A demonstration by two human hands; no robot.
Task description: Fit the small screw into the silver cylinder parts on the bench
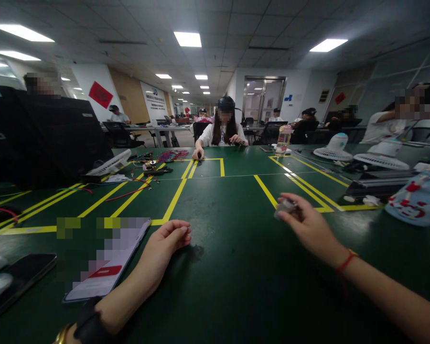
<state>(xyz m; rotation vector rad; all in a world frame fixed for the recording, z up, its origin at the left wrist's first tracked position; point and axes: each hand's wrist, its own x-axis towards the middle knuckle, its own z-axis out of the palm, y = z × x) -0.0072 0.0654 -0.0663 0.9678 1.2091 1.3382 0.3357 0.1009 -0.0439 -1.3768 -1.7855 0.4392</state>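
Small clear obj. [285,206] in R hand [310,223] (L hand [170,235] well apart).

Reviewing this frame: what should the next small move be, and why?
Probably bring the right hand inward toward the left hand: the right pinches a small object, too blurred to identify, while the left, fingers curled, shows nothing held, and the two are well apart over the green table.

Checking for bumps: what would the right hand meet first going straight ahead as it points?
Probably the yellow tape strip on the green tabletop, though the right hand may pass above it; depth is unclear.
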